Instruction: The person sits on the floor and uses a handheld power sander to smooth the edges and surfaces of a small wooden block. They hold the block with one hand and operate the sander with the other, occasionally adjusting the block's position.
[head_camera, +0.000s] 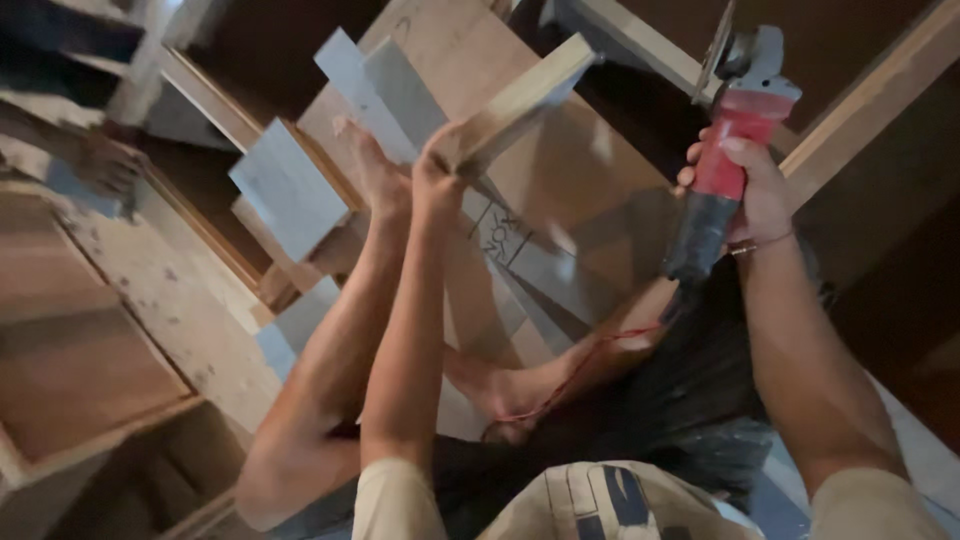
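My left hand grips the near end of a pale wooden batten, which slants up to the right. My right hand holds a red and black angle grinder by its body. Its disc points up and stands apart from the batten, to its right. My bare foot rests on grey boards just left of the left hand. My other foot lies lower, on the floor beside a thin red cord.
Grey board offcuts are stacked at centre left over a brown plywood sheet. A wooden box frame stands at lower left. Long timber strips run along the upper right. The light is dim and the picture blurred.
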